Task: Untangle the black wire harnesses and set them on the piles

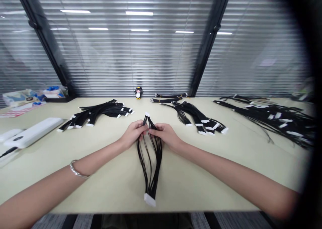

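Note:
A black wire harness (159, 155) with a white connector at each end stretches across the middle of the table toward me. Its near connector lies close to the front edge, and the far one points at the window. Just below the far connector, my left hand (136, 132) pinches the left strands between thumb and fingers. Opposite it, my right hand (164, 134) is closed on the right strands, its thumb close to the left one. Between the hands the wires spread apart, with a few thin strands running down the middle gap.
Piles of similar harnesses lie at the back left (100, 113), back right (195, 115) and far right (279, 116). Banded bundles (168, 100) and a penguin figurine (138, 92) stand by the window. A white power bank (35, 131) with a cable sits at left.

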Motion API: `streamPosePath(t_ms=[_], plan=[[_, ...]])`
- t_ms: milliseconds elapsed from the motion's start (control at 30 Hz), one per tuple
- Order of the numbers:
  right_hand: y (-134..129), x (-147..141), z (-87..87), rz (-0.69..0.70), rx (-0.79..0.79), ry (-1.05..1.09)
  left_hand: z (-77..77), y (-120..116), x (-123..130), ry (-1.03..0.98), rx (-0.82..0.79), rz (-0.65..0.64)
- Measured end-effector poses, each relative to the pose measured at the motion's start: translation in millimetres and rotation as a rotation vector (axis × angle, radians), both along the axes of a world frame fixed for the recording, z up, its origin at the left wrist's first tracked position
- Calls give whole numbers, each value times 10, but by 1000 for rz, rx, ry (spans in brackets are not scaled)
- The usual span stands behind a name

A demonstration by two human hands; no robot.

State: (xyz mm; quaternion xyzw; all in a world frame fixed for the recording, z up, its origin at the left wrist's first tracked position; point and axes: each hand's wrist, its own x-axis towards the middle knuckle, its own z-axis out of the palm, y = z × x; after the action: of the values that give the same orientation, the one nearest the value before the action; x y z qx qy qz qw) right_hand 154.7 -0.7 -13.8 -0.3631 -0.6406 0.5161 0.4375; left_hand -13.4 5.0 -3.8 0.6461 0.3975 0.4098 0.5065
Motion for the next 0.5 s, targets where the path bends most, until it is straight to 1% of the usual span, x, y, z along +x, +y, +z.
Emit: streamPosePath(t_ms=[100, 200, 300, 500], plan=[[6, -2, 5, 19, 10, 0, 18, -13, 24, -91, 56, 16], [6, -8, 13, 38, 15, -9, 28, -20, 27, -171, 52, 3], [-8, -17, 32, 38, 12, -11, 27, -17, 12, -174, 58, 43], [-33, -16, 48, 17, -10, -24, 36, -23, -6, -131, -1, 34]])
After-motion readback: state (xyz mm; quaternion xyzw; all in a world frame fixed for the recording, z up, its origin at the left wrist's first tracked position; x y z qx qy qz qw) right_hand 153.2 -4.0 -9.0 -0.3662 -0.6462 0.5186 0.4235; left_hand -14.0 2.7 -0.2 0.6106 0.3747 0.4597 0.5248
